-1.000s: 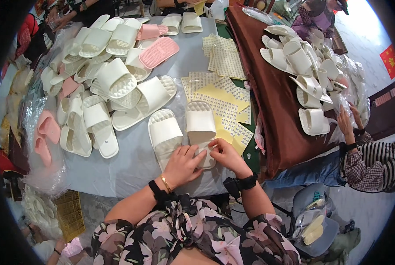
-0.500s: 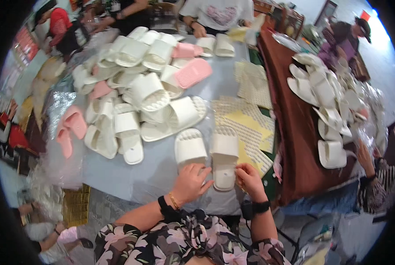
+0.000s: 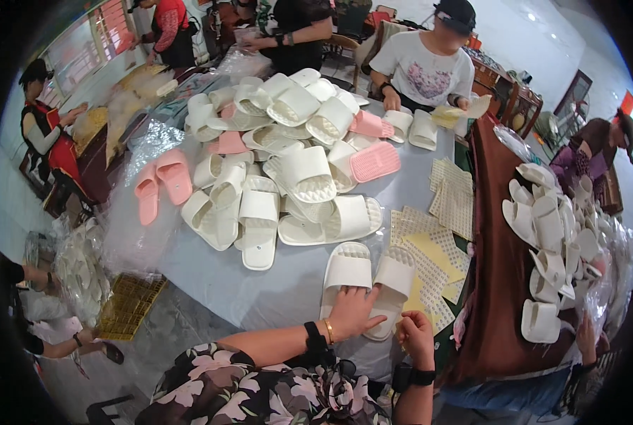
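Observation:
A pair of white slippers stands side by side near the table's front edge, toes pointing away from me. My left hand (image 3: 357,312) lies over the left slipper (image 3: 347,271), fingers stretched toward its strap and thumb reaching across onto the heel of the right slipper (image 3: 394,273). Just right of that heel is my right hand (image 3: 417,336), its thumb and fingertips pinched together. Whatever they may hold is too small to make out. Yellow-backed sticker sheets (image 3: 430,258) with rows of small marks lie beyond my right hand.
A heap of white slippers (image 3: 309,170) covers the table's middle, with a pink slipper (image 3: 375,163) on its right side. Two pink slippers (image 3: 173,176) lie left on plastic wrap. More white slippers (image 3: 543,227) pile on the brown-covered table. A person (image 3: 430,71) stands opposite; others work around.
The view has tilted up and shifted, so the scene sits lower and further right. My left hand has slid further onto the slippers; my right hand has drawn slightly off the right slipper's edge.

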Demonstrator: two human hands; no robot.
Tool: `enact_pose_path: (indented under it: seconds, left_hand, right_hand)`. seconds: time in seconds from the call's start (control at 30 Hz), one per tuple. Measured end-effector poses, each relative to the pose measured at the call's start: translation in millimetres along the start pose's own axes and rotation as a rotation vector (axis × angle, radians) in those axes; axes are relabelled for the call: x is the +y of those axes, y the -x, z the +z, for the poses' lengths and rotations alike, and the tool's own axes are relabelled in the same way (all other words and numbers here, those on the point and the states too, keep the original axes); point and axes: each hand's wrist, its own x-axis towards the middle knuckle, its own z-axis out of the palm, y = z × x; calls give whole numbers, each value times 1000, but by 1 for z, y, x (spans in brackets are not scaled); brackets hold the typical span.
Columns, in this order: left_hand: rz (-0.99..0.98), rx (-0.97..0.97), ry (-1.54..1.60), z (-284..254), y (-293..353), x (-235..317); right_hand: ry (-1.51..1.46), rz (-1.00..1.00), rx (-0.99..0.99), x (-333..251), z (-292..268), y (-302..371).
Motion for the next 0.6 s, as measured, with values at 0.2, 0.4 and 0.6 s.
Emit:
enact_pose_path:
  seconds: [0.2, 0.4, 0.6]
  left_hand:
    - [99, 186, 18, 14, 6, -2]
    - [106, 172, 39, 6, 6, -6]
    - [58, 123, 49, 12, -1, -9]
  right_hand:
    - [18, -50, 18, 3, -1, 3]
    - [38, -41, 25, 5, 2, 1]
    - [-36, -77, 20, 5, 2, 3]
